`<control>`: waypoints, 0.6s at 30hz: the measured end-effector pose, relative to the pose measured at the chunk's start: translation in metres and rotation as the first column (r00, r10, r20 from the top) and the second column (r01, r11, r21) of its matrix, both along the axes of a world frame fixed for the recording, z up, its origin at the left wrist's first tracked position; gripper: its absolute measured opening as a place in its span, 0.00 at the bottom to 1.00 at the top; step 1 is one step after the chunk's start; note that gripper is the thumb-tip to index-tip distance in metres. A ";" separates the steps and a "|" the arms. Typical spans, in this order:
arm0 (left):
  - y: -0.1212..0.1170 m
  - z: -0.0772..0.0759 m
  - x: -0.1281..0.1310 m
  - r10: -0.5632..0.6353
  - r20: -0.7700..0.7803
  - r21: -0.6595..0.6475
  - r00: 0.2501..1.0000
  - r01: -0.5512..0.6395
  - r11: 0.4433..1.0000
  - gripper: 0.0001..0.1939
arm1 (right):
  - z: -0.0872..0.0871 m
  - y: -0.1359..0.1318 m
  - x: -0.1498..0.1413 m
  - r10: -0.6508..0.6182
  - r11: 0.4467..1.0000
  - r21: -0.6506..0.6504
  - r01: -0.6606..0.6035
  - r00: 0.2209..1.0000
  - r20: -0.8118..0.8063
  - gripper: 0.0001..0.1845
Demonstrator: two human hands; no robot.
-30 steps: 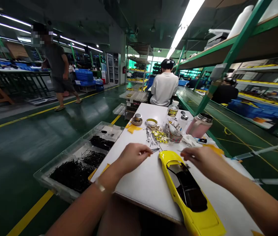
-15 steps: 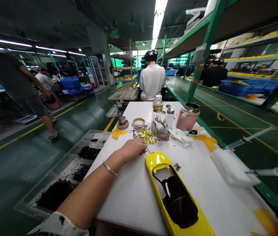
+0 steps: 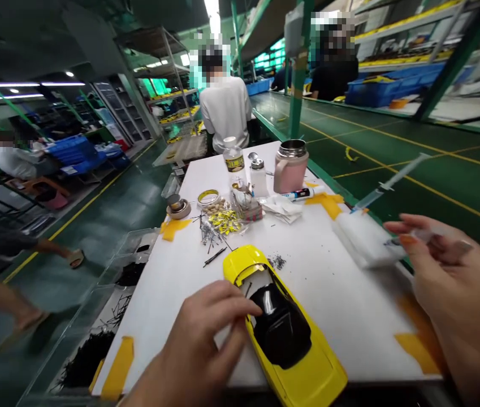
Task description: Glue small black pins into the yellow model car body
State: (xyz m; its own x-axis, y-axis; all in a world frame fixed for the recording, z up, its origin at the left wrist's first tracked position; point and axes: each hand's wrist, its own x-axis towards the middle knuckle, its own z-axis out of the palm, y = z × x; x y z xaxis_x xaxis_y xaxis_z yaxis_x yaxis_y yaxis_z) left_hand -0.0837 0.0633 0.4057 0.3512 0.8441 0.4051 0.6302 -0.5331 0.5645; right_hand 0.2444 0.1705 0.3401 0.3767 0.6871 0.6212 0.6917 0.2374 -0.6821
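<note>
A yellow model car body with a dark roof and window area lies on the white work surface, its near end toward me. My left hand is over its left side, with thumb and forefinger brought together near the windscreen. Whatever may be between those fingertips is too small to make out. At the right, my right hand has its fingers closed round a clear syringe, whose tip is at the white foam block. Another syringe sticks up from the block's far end.
Thin black pieces and small yellow parts lie beyond the car. Behind them are a tape roll, a plastic bottle and a pink flask. Trays of black parts are at left. A person in white sits ahead.
My left hand has come back from the small parts to the car. My right hand has entered at the right and taken hold of the nearer syringe. The view has shifted.
</note>
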 end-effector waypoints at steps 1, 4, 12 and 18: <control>-0.005 -0.003 0.010 -0.005 -0.066 0.076 0.998 0.010 0.997 0.16 | 0.000 0.001 0.000 0.016 1.000 -0.008 -0.016 1.000 -0.019 0.20; -0.012 -0.013 0.030 0.007 -0.334 0.282 0.943 0.093 0.955 0.23 | 0.003 0.004 0.003 0.100 0.995 -0.007 -0.100 0.993 -0.063 0.29; -0.004 -0.019 0.044 0.041 -0.595 0.400 0.803 0.252 0.881 0.21 | 0.008 0.003 0.009 0.115 0.993 -0.026 -0.115 0.993 -0.024 0.10; -0.004 -0.019 0.061 -0.067 -0.548 0.388 0.834 0.324 0.863 0.11 | -0.002 0.009 0.017 0.073 0.994 -0.084 -0.074 0.997 -0.013 0.14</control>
State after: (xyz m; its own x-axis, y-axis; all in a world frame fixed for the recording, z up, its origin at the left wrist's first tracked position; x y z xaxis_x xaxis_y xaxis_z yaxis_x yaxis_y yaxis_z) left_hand -0.0231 0.0591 0.3865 0.7474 0.5016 0.4356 0.6049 -0.7849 -0.1341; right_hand 0.2611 0.1795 0.3378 0.3292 0.7629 0.5563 0.6676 0.2286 -0.7086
